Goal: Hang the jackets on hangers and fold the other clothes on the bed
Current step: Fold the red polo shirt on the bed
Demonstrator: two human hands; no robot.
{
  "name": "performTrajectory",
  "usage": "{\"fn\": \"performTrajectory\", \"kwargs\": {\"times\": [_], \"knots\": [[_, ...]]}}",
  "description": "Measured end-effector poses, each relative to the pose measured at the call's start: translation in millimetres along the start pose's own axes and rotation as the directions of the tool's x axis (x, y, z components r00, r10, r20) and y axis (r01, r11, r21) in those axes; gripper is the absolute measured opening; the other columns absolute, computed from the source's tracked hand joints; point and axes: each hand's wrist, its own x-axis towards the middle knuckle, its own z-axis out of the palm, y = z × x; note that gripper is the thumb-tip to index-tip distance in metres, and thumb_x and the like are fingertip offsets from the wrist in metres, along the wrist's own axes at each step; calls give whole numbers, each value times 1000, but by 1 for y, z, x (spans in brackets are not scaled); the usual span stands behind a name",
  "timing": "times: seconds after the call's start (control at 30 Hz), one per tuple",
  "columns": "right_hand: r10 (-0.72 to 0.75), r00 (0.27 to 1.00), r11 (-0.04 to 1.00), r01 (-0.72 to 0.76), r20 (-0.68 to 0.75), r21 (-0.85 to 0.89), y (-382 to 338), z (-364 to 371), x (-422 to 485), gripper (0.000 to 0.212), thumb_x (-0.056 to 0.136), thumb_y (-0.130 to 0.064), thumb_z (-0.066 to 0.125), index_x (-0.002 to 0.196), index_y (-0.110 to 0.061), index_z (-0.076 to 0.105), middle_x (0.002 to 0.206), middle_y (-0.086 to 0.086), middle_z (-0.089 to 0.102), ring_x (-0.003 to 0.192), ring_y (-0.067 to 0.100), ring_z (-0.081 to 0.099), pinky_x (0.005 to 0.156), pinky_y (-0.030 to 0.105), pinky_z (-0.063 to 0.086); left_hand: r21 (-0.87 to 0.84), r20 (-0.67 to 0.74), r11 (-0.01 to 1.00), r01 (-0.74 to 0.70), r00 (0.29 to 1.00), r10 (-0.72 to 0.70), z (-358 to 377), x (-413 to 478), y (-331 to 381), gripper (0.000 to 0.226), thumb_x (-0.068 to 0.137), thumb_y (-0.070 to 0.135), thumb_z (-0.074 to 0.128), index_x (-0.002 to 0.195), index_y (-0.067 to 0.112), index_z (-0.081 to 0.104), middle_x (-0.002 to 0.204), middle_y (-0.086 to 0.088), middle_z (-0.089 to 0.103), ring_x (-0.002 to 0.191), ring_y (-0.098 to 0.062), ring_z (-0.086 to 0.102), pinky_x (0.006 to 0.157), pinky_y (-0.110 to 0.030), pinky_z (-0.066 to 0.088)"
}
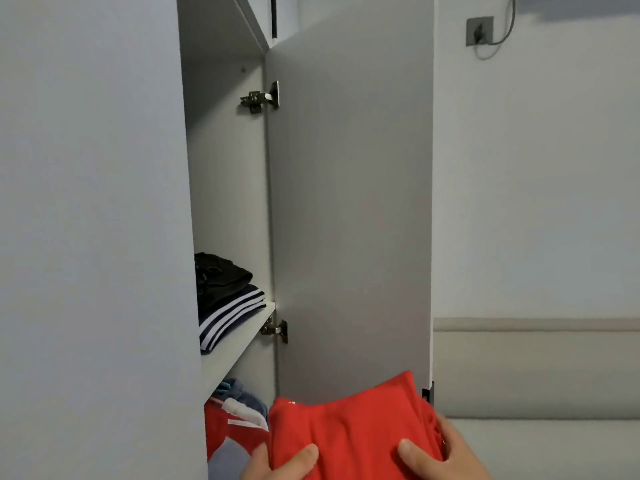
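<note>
From the head view, both hands hold a folded red garment (349, 427) low in the frame, in front of an open wardrobe: the left hand (280, 462) has its grip clamped on the near left edge, thumb on top, and the right hand (440, 452) clamps the right side, thumb pressed on the cloth and fingers wrapped round its edge. The folding of this piece looks done, and it seems on its way to being stored. On the shelf (232, 351) a dark folded stack (221, 292) already lies, a black item atop a navy one with white stripes, pushed toward the back left. Below the shelf, loose red, blue and white clothes (235, 410) sit in a heap, whether folded cannot be told. No jackets, hangers or bed top show here, so how much of that part remains cannot be judged. For room: the shelf has bare board in front and to the right of the stack, likely enough for the garment. The opening is narrow, bounded by the left panel (104, 237) and the open door (349, 202), whose lower hinge (277, 329) juts at shelf height; the garment's right corner overlaps the door's lower edge, so it would probably need to shift left to enter cleanly
</note>
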Motion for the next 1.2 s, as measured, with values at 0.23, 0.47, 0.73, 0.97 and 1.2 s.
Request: {"fn": "performTrajectory", "kwargs": {"times": [0.23, 0.47, 0.73, 0.97, 1.2], "knots": [[-238, 968, 971, 239, 77, -10, -22, 28, 74, 71, 67, -5, 87, 129, -25, 59, 116, -14, 70, 100, -6, 66, 87, 16, 45, -152, -258, 968, -201, 953, 157, -4, 37, 24, 56, 77, 20, 81, 130, 20, 62, 108, 0, 65, 99, -20, 59, 97, -33, 43], [-427, 891, 902, 409, 155, 136, -48, 75, 161, 70, 58, -35, 83, 124, -40, 58, 117, -32, 66, 107, -10, 62, 85, 11, 47, -134, -530, 915, -380, 808, 258, -3, 91, 55, 40, 82, 18, 76, 120, 29, 69, 95, 9, 72, 92, -15, 64, 96, -37, 47], [-577, 783, 805, 499, 233, 321, -95, 158, 266, 55, 73, -6, 82, 116, -35, 66, 115, -22, 70, 109, 0, 65, 93, 17, 50, 1, -727, 763, -647, 523, 445, -18, 158, 121, 35, 80, 12, 79, 109, 31, 74, 97, 10, 76, 92, -2, 69, 84, -18, 53], [-728, 609, 662, 509, 313, 550, -197, 230, 306, 62, 70, -17, 80, 129, -25, 63, 118, -14, 71, 107, 0, 66, 90, 16, 51, 80, -847, 646, -759, 290, 446, -51, 183, 198, 37, 64, 35, 64, 99, 32, 75, 93, 2, 75, 94, -20, 70, 91, -46, 54], [-494, 667, 869, 403, 558, 288, -176, 345, 360, 39, 86, -6, 71, 124, -14, 64, 125, 7, 67, 109, 19, 65, 100, 32, 50, 268, -939, 926, -264, 141, 312, -81, 209, 196, 54, 84, 11, 55, 137, 15, 50, 133, -20, 53, 116, -42, 53, 99, -45, 41]]}}
